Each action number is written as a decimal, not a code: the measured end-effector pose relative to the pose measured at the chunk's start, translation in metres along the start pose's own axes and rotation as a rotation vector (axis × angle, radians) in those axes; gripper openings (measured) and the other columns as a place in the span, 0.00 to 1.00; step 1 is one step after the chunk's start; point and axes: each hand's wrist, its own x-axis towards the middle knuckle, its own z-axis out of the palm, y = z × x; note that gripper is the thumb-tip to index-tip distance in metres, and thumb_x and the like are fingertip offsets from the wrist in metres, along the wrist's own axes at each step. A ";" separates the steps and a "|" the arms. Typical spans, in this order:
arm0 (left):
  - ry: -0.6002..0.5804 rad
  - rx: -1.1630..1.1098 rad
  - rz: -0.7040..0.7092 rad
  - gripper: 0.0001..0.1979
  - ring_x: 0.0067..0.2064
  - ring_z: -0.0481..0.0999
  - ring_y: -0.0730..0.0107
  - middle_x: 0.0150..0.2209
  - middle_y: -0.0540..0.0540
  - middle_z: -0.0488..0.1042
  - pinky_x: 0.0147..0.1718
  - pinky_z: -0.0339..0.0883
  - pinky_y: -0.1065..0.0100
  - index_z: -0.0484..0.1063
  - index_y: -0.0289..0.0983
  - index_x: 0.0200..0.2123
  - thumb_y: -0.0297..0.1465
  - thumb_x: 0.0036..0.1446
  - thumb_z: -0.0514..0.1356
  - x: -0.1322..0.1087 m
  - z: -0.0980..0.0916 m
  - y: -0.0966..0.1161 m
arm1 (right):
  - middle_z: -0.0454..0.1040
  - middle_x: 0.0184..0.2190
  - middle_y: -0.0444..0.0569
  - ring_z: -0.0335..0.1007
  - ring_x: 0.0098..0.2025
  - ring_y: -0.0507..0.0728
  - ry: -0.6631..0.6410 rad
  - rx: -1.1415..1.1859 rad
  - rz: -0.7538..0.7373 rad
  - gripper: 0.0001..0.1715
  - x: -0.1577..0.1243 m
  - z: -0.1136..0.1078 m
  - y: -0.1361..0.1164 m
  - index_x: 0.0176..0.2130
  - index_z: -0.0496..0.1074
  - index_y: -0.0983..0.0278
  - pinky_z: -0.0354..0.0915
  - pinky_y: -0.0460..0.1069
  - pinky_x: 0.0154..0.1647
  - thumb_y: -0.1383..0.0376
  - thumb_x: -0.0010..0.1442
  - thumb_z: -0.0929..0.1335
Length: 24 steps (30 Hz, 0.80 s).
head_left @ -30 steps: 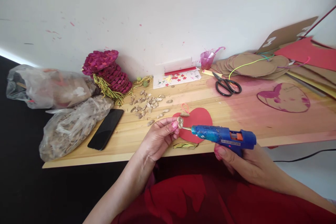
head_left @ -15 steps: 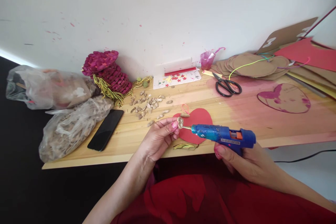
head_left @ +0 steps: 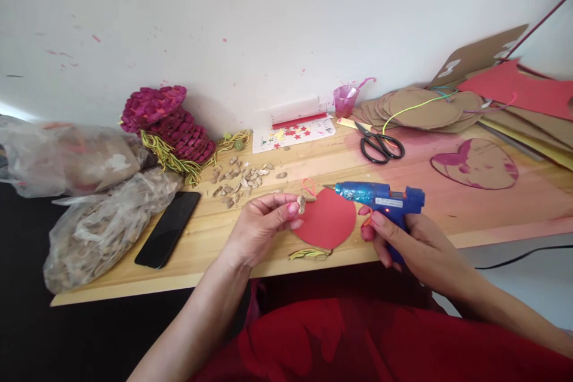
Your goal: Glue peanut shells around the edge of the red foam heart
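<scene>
Between the thumb and fingers of my left hand is a peanut shell, held up at the left edge of a red heart. My right hand grips a blue hot glue gun by its handle. Its nozzle points left, over the top of the heart and apart from the shell. An orange-pink loop sticks out at the heart's top, and a yellow-green tassel lies at its bottom. Several peanut shells are scattered to the left.
At left lie a black phone, a plastic bag of shells and another bag. Pink-painted hearts are stacked behind. Black scissors, a pink cup, cardboard pieces and a pink-smeared cardboard heart sit to the right.
The glue gun has moved up and its nozzle has come away from the peanut shell. My left hand still holds the shell. The whole view has shifted slightly.
</scene>
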 end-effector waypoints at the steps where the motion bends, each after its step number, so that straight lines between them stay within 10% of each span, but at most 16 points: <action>1: -0.003 0.093 0.040 0.12 0.33 0.78 0.74 0.33 0.48 0.81 0.37 0.77 0.69 0.83 0.37 0.35 0.34 0.46 0.76 0.002 0.001 0.002 | 0.70 0.19 0.41 0.63 0.18 0.49 0.016 0.063 0.042 0.24 0.002 -0.002 0.001 0.32 0.71 0.61 0.58 0.44 0.17 0.45 0.65 0.67; 10: 0.021 1.134 0.579 0.09 0.32 0.75 0.74 0.33 0.48 0.76 0.33 0.69 0.71 0.81 0.39 0.38 0.22 0.57 0.63 0.020 0.035 -0.001 | 0.79 0.32 0.44 0.79 0.35 0.55 0.197 0.670 0.176 0.19 0.031 -0.008 -0.003 0.42 0.74 0.58 0.76 0.47 0.33 0.53 0.55 0.77; 24: 0.096 1.481 0.591 0.03 0.31 0.73 0.70 0.36 0.46 0.74 0.33 0.69 0.68 0.73 0.36 0.36 0.25 0.61 0.59 0.032 0.050 -0.011 | 0.84 0.37 0.51 0.83 0.39 0.60 0.060 0.740 0.314 0.14 0.044 -0.006 0.000 0.40 0.76 0.60 0.79 0.53 0.42 0.54 0.59 0.75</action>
